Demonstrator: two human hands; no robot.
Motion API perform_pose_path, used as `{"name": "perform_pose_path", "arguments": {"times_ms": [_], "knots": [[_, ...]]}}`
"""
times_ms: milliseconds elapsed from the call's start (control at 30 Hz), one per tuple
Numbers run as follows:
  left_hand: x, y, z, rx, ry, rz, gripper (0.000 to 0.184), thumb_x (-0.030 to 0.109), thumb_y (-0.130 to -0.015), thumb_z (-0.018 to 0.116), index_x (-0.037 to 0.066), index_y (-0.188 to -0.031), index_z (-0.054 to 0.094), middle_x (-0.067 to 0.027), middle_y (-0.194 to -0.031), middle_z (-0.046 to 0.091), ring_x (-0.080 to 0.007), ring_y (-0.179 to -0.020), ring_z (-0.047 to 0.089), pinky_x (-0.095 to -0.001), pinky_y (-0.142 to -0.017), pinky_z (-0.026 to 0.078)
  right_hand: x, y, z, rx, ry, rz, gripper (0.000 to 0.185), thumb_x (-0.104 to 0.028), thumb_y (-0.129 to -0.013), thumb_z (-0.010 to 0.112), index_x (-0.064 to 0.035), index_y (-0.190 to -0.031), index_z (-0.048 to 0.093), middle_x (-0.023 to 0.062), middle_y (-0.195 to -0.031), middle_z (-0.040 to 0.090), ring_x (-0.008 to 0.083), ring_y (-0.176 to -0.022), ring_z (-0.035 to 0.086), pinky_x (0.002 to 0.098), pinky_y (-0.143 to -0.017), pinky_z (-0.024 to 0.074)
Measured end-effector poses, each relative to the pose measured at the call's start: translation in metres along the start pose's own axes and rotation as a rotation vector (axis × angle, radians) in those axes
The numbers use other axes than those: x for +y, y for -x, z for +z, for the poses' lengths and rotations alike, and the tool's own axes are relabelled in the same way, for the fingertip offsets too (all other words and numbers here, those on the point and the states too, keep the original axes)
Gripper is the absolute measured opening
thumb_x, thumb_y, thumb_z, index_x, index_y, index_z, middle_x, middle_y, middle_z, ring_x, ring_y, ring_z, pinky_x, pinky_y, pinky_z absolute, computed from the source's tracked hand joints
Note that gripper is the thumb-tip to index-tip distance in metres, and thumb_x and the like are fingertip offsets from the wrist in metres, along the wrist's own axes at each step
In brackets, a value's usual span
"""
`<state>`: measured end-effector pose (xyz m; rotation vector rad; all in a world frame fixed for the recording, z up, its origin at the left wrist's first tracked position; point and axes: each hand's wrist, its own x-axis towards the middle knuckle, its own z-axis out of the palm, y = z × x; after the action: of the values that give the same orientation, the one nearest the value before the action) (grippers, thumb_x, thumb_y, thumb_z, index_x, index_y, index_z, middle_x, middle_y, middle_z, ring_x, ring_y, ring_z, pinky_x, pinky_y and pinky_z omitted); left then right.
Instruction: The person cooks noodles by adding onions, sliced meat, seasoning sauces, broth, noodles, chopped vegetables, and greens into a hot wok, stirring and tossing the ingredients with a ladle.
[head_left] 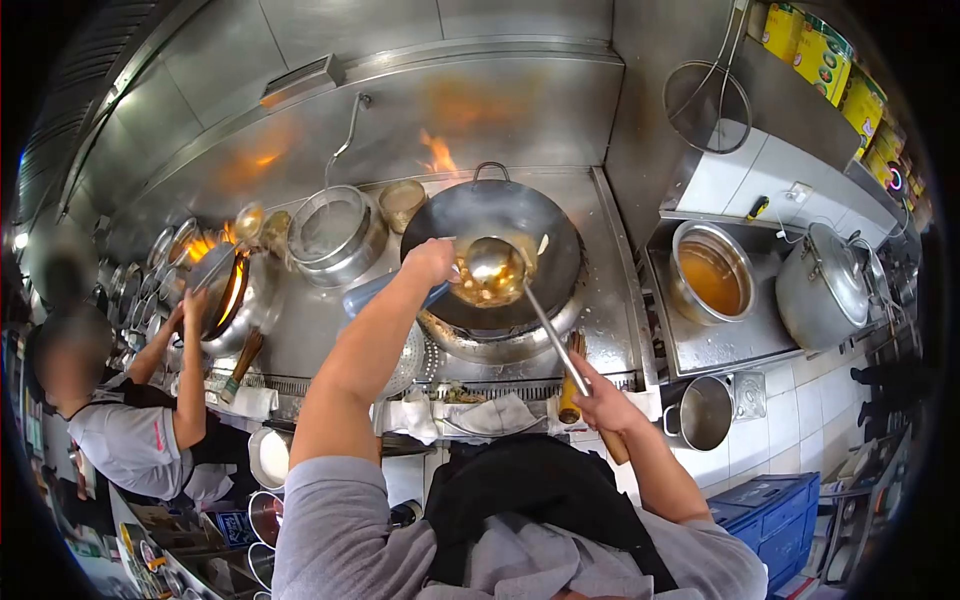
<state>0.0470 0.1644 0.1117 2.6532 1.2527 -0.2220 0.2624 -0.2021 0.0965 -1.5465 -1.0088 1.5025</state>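
My right hand (602, 402) is wrapped round the wooden handle of a long metal ladle (548, 325). The ladle's round bowl is over the middle of a large black wok (430, 235), above brown liquid and small pieces of food (480, 295). At the wok's left side my left hand (430, 262) is closed, fingers pinched together; a small pale and blue bit shows at the fingertips, too small to name. Below that wrist lies a blue item (365, 295), partly hidden by my forearm.
Flames (438, 152) rise behind the wok. A strainer on a pot (328, 235) stands left. At right are a pot of brown liquid (712, 275) and a lidded pot (825, 285). Another person (130, 440) holds a flaming wok at far left. A perforated skimmer (405, 360) rests in front.
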Motion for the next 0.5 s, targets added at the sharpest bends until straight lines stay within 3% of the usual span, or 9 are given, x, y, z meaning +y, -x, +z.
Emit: {"name": "perform_pose_path", "arguments": {"times_ms": [67, 100, 133, 167, 200, 233, 300, 433, 500], "knots": [[-0.005, -0.008, 0.011, 0.14, 0.004, 0.086, 0.04, 0.032, -0.071, 0.083, 0.008, -0.1, 0.072, -0.0203, -0.104, 0.07, -0.0352, -0.103, 0.066, -0.0434, -0.09, 0.053, 0.001, 0.003, 0.008, -0.048, -0.034, 0.028, 0.078, 0.003, -0.092, 0.052, -0.0204, -0.158, 0.018, 0.0039, -0.078, 0.049, 0.0081, -0.049, 0.041, 0.0276, -0.042, 0.039], [0.001, 0.001, -0.001, 0.139, 0.101, 0.037, 0.041, 0.032, -0.071, 0.084, 0.007, -0.101, 0.072, -0.0208, -0.102, 0.07, -0.0356, -0.101, 0.066, -0.0436, -0.089, 0.053, 0.016, -0.01, 0.005, -0.052, -0.009, 0.017, 0.077, 0.001, -0.091, 0.053, -0.0178, -0.157, 0.018, 0.0083, -0.075, 0.06, 0.0184, -0.052, 0.055, 0.0361, -0.049, 0.0469], [0.004, 0.011, -0.01, 0.137, 0.201, -0.012, 0.041, 0.032, -0.071, 0.084, 0.007, -0.102, 0.072, -0.0214, -0.099, 0.07, -0.036, -0.099, 0.067, -0.0438, -0.087, 0.053, 0.041, -0.039, 0.001, -0.046, -0.008, 0.02, 0.077, 0.001, -0.091, 0.053, -0.0178, -0.157, 0.018, 0.0083, -0.075, 0.06, 0.0184, -0.052, 0.055, 0.0361, -0.049, 0.0469], [-0.002, 0.024, -0.011, 0.206, 0.307, -0.022, 0.039, 0.029, -0.072, 0.083, 0.006, -0.101, 0.07, -0.0216, -0.095, 0.07, -0.0366, -0.092, 0.068, -0.0444, -0.081, 0.053, 0.068, -0.078, -0.003, 0.213, 0.397, -0.426, 0.078, -0.002, -0.09, 0.054, -0.0162, -0.157, 0.016, 0.015, -0.082, 0.065, 0.0279, -0.062, 0.061, 0.0412, -0.059, 0.0497], [-0.008, 0.04, -0.009, 0.201, 0.31, -0.03, 0.039, 0.029, -0.072, 0.083, 0.006, -0.101, 0.07, -0.0216, -0.095, 0.07, -0.0366, -0.092, 0.068, -0.0444, -0.081, 0.053, 0.068, -0.09, -0.001, 0.305, 0.595, -0.655, 0.078, -0.003, -0.09, 0.054, -0.0153, -0.157, 0.015, 0.0184, -0.085, 0.067, 0.0326, -0.067, 0.064, 0.0438, -0.064, 0.0512], [-0.016, 0.06, -0.008, 0.345, 0.406, -0.007, 0.037, 0.027, -0.073, 0.083, 0.005, -0.1, 0.07, -0.0193, -0.089, 0.07, -0.0327, -0.083, 0.067, -0.0417, -0.075, 0.052, 0.058, -0.097, 0.004, 0.457, 0.798, -0.872, 0.079, -0.004, -0.09, 0.054, -0.0145, -0.157, 0.013, 0.0217, -0.089, 0.07, 0.0374, -0.073, 0.067, 0.0464, -0.069, 0.0526], [-0.03, 0.111, -0.015, 0.506, 0.507, -0.058, 0.033, 0.024, -0.075, 0.082, 0.004, -0.097, 0.069, -0.0166, -0.083, 0.07, -0.0273, -0.073, 0.067, -0.037, -0.069, 0.051, 0.033, -0.104, 0.016, 0.388, 0.751, 0.036, 0.083, -0.007, -0.088, 0.054, -0.0115, -0.156, 0.007, 0.0327, -0.115, 0.063, 0.0481, -0.097, 0.064, 0.0492, -0.088, 0.0487], [-0.09, 0.213, -0.001, 0.704, 0.706, -0.288, 0.026, 0.016, -0.077, 0.082, 0.001, -0.092, 0.068, -0.0086, -0.075, 0.069, -0.0133, -0.068, 0.06, -0.0305, -0.063, 0.049, 0.048, -0.112, 0.025, 0.366, 0.711, -0.047, 0.085, -0.007, -0.087, 0.053, -0.0114, -0.156, 0.003, 0.0338, -0.119, 0.061, 0.0485, -0.096, 0.064, 0.049, -0.088, 0.0488], [-0.126, 0.263, 0.015, 0.777, 0.786, -0.39, 0.02, 0.01, -0.077, 0.08, 0.0, -0.09, 0.068, -0.0039, -0.072, 0.067, -0.009, -0.065, 0.057, -0.0281, -0.06, 0.046, 0.043, -0.104, 0.027, 0.071, 0.02, 0.059, 0.081, -0.004, -0.091, 0.051, -0.0192, -0.157, 0.008, 0.0179, -0.093, 0.061, 0.0306, -0.069, 0.059, 0.0422, -0.065, 0.0489]]}}
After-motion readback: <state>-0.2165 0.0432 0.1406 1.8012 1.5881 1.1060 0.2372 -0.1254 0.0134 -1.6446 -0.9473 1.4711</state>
